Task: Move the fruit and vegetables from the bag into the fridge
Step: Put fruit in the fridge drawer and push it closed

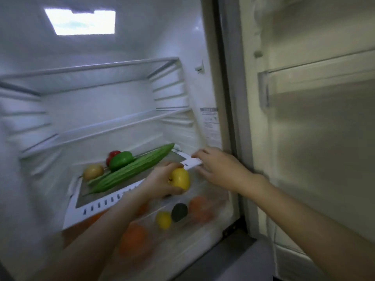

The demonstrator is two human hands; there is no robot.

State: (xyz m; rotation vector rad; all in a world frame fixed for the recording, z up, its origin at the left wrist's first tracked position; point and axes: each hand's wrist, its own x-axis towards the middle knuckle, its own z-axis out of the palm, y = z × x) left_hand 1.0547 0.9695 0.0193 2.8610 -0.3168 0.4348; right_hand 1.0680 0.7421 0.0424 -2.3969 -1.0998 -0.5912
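A yellow fruit (180, 178), round and smooth like an apple, sits in the left hand (162, 182), whose fingers curl around its left side and top while it is held just over the front edge of the lowest shelf (97, 207) in the open fridge (97, 94). The right hand (218, 168) is beside it to the right, empty, fingers spread and loosely bent, with the fingertips at or touching the right front corner of that same shelf; the blur hides whether they actually press on it. On the shelf, behind the held fruit, a long ridged green gourd (132, 168) lies diagonally from the front left toward the back right. Just beyond it sit a green pepper (121, 160) and, partly hidden behind that, a red pepper (113, 154), and to their left a small yellowish-brown fruit (93, 171). Below the shelf, through the clear front of the drawer (182, 240), there are several orange fruits (135, 239), a small yellow one (163, 220) and a dark green one (179, 212), all softened by blur. The two glass shelves above carry nothing visible. The fridge door (316, 126) stands open on the right.
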